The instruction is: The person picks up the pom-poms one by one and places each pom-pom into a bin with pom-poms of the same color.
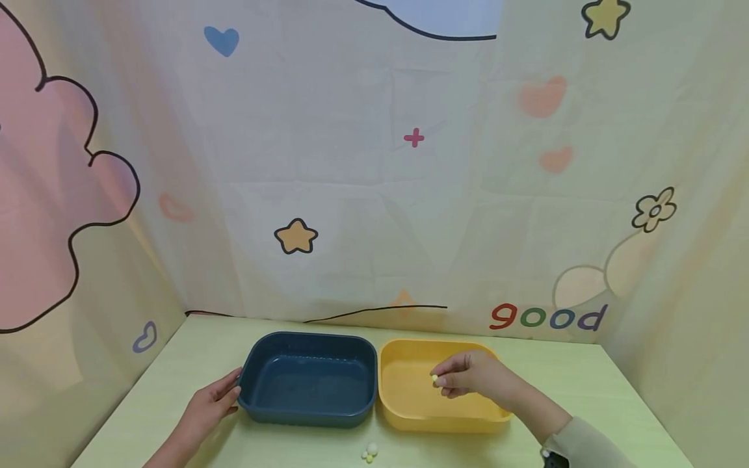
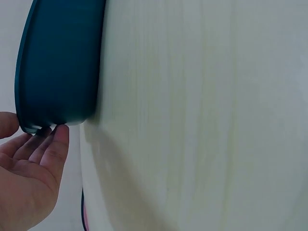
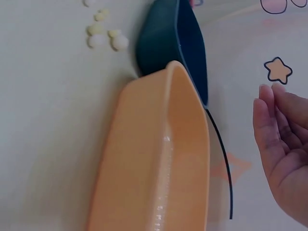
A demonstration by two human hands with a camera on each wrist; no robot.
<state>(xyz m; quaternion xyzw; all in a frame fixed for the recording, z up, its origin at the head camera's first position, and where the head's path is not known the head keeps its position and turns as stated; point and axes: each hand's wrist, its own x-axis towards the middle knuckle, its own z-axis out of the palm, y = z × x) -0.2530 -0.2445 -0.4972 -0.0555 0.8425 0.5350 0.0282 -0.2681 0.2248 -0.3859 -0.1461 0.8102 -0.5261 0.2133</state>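
Note:
On the left stands a dark blue plastic tub, and my left hand grips its left rim. In the left wrist view the left hand has its thumb at the rim of the blue tub and its fingers below. Over the yellow tub, my right hand pinches a small pale yellow piece between thumb and fingertips. The right wrist view shows the right hand above the yellow tub; the piece cannot be made out there.
Several small white and pale yellow pieces lie on the pale table in front of the tubs, which stand side by side. A printed cloth with stars, hearts and the word "good" hangs behind.

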